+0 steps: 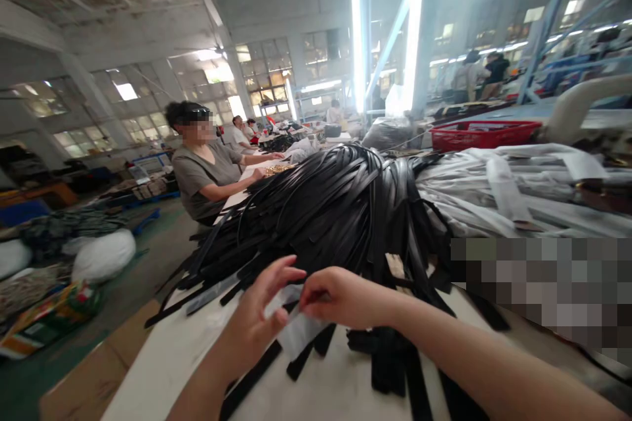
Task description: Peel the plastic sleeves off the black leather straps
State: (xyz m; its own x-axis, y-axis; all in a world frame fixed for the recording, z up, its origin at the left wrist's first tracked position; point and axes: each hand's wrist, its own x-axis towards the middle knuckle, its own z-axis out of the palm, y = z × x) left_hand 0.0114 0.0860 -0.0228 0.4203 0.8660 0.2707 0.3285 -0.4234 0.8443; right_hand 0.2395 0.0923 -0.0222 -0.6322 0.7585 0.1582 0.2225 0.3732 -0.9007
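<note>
A big heap of black straps [340,210] lies across the white table [168,362] in front of me. Near the table's front, my left hand [257,322] and my right hand [340,296] meet over a small clear plastic sleeve [299,332]. My left hand's thumb and fingers pinch one end of the sleeve. My right hand is closed in a pinch on its other end. Black strap ends lie under and beside the sleeve.
A pile of pale grey straps [518,191] fills the table's right side, with a red basket [484,133] behind it. A person in a grey shirt [207,168] works at the far left of the table. Bags and a cardboard sheet [93,375] cover the floor at left.
</note>
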